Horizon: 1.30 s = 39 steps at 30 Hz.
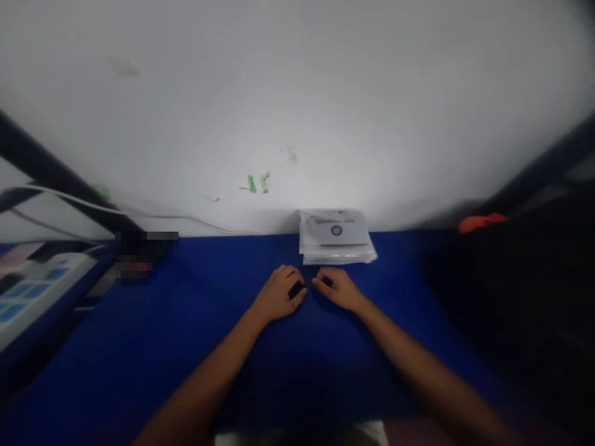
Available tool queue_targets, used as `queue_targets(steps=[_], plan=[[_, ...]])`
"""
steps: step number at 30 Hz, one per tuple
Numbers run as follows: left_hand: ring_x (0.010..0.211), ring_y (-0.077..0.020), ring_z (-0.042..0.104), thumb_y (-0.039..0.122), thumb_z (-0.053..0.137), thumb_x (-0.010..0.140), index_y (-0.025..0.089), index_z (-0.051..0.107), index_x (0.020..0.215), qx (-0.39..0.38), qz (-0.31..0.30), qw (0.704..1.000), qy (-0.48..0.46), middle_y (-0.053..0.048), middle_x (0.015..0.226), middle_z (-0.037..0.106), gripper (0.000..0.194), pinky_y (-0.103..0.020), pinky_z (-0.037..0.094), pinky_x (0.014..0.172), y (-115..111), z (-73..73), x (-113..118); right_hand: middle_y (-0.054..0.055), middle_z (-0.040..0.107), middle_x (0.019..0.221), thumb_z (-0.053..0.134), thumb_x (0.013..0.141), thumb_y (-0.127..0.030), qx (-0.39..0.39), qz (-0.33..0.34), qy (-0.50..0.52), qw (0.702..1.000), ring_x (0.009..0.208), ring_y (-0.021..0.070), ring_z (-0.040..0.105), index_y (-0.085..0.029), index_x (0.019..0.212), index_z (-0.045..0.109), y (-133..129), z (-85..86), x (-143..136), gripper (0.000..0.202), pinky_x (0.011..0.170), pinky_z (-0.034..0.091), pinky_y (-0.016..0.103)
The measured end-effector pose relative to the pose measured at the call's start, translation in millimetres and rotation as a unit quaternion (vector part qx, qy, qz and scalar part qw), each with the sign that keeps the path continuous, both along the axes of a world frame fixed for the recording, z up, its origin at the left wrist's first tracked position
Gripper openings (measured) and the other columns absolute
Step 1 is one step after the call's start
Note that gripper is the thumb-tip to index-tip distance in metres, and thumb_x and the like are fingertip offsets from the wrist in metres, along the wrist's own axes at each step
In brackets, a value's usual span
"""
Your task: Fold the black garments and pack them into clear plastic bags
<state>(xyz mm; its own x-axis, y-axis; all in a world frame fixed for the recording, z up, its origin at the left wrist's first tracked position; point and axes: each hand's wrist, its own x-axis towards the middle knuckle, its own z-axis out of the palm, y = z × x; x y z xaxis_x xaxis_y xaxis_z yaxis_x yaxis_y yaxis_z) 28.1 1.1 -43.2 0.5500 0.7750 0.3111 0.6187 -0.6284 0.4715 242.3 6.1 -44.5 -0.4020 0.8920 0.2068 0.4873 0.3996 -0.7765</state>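
My left hand (283, 292) rests on the blue tabletop (195, 328), fingers loosely bent and the thumb apart from them, with nothing held. Close to its right lies my right hand (339, 288), also resting with curved fingers and a gap between thumb and forefinger; it is open and holds nothing. Just beyond both hands, against the wall, is a stack of white plastic packages (337, 238) with dark printing and a round logo on top, upside down from my side. Neither hand appears to touch the stack.
A white wall (325, 111) with green tape scraps (258, 183) rises behind the table. A pale cable (153, 215) runs along it. On the left stands a light box with blue panels (32, 291). An orange object (481, 223) and a large dark shape (525, 310) are at right.
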Motion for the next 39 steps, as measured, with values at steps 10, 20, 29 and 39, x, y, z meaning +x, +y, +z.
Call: queue_targets(steps=[10, 20, 29, 39], plan=[[0.093, -0.0215, 0.055, 0.029, 0.057, 0.087, 0.021, 0.060, 0.093, -0.003, 0.002, 1.000, -0.018, -0.004, 0.097, 0.061, 0.010, -0.044, 0.038, 0.097, 3.9, -4.4, 0.1, -0.002, 0.056, 0.063, 0.056, 0.089, -0.034, -0.008, 0.013, 0.008, 1.000, 0.059, 0.0132, 0.051, -0.019, 0.071, 0.058, 0.6, -2.5, 1.8, 0.023, 0.056, 0.036, 0.024], [0.091, -0.0206, 0.055, 0.030, 0.057, 0.089, 0.020, 0.061, 0.091, -0.012, -0.002, 1.000, -0.025, -0.004, 0.096, 0.061, 0.011, -0.039, 0.041, 0.089, 6.6, -5.0, 0.1, -0.002, 0.059, 0.065, 0.053, 0.092, -0.035, -0.002, 0.013, -0.007, 1.000, 0.060, 0.0132, 0.052, -0.019, 0.073, 0.060, 0.3, -3.7, 3.0, 0.026, 0.058, 0.037, 0.024], [0.091, -0.0198, 0.055, 0.030, 0.056, 0.090, 0.021, 0.062, 0.091, -0.024, 0.000, 0.999, -0.039, -0.003, 0.094, 0.062, 0.011, -0.039, 0.040, 0.090, 8.7, -6.7, -0.1, -0.002, 0.057, 0.064, 0.055, 0.091, -0.034, -0.004, 0.011, 0.000, 1.000, 0.060, 0.0130, 0.051, -0.019, 0.072, 0.059, 0.5, -1.6, 3.4, 0.025, 0.058, 0.035, 0.024], [0.091, -0.0194, 0.056, 0.030, 0.057, 0.091, 0.020, 0.062, 0.088, -0.026, 0.006, 0.999, -0.038, -0.003, 0.093, 0.062, 0.012, -0.038, 0.040, 0.088, 8.2, -5.4, 1.1, -0.001, 0.062, 0.063, 0.060, 0.087, -0.044, -0.084, -0.030, 0.143, 0.986, 0.055, 0.0118, 0.054, -0.018, 0.069, 0.060, 2.7, -4.5, 0.8, 0.032, 0.056, 0.040, 0.024]])
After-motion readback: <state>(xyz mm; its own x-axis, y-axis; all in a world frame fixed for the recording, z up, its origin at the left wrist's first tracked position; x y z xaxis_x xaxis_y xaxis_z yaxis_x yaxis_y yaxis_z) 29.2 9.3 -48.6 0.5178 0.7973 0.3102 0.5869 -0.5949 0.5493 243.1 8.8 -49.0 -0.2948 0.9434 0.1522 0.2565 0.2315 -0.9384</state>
